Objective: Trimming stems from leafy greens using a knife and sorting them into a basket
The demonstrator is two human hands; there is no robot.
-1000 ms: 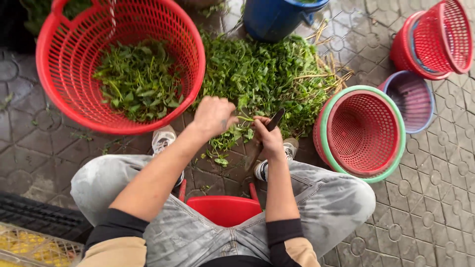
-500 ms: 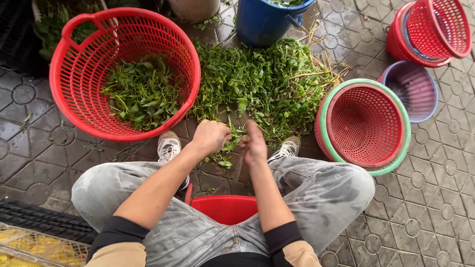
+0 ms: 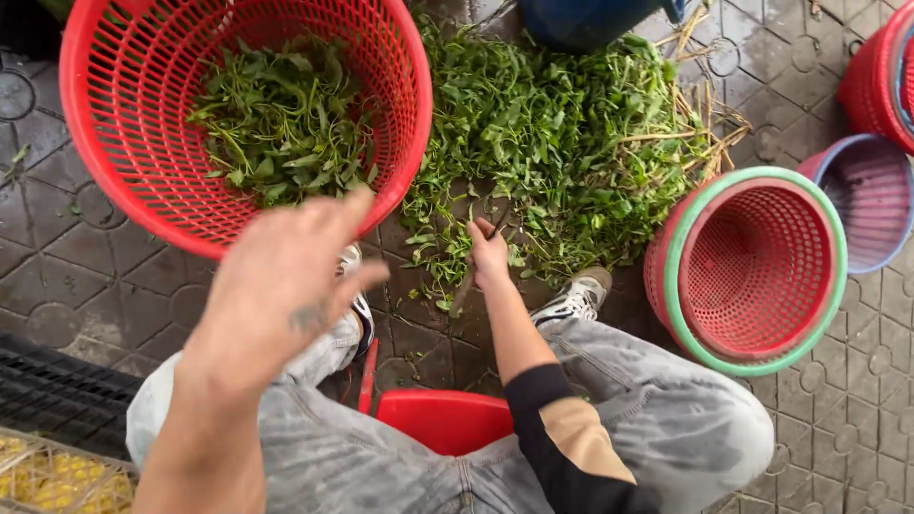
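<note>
The left hand (image 3: 286, 286) had risen from the greens and hung close under the camera, blurred, its fingers spread apart and holding nothing, pointing toward the near rim of the big red basket (image 3: 105, 181) at the far left. Half a second before, that hand had been closed low down beside the right one, at the near edge of the heap. The right hand (image 3: 488, 255) had stayed low, between the person's shoes, curled around a thin dark stem or tool (image 3: 464, 293) that slanted down toward the near side; which of the two it was could not be told through the blur. The loose pile of leafy greens (image 3: 562, 143) lay on the paving just beyond that hand, spreading to the right, with pale dry stalks at its far right edge. More picked leaves (image 3: 281, 119) sat inside the big red basket. To the right stood a smaller red basket with a green rim (image 3: 757, 271), tilted toward the person, and beyond it a purple basket (image 3: 871, 205). A red stool (image 3: 443, 419) showed between the knees in grey jeans.
</note>
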